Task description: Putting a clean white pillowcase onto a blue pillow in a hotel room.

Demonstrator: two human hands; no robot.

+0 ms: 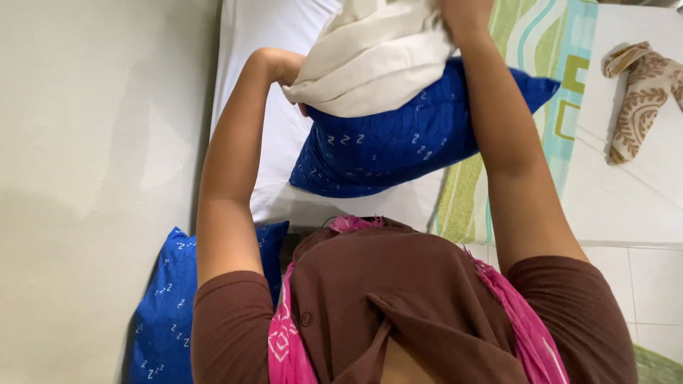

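While I stand at the bed (626, 199), its white sheet bears a green striped cover (530, 57). I hold a blue pillow (398, 139) above it, half inside a cream case (370, 60). A second blue pillow (163, 306) leans by my left side. My right hand (462, 14) clutches the case; my left hand (295, 71) is hidden behind it, so I cannot tell its grip. A brown patterned cloth (640, 92) lies apart.

No packages, labels, signs or screens show anywhere in this view.
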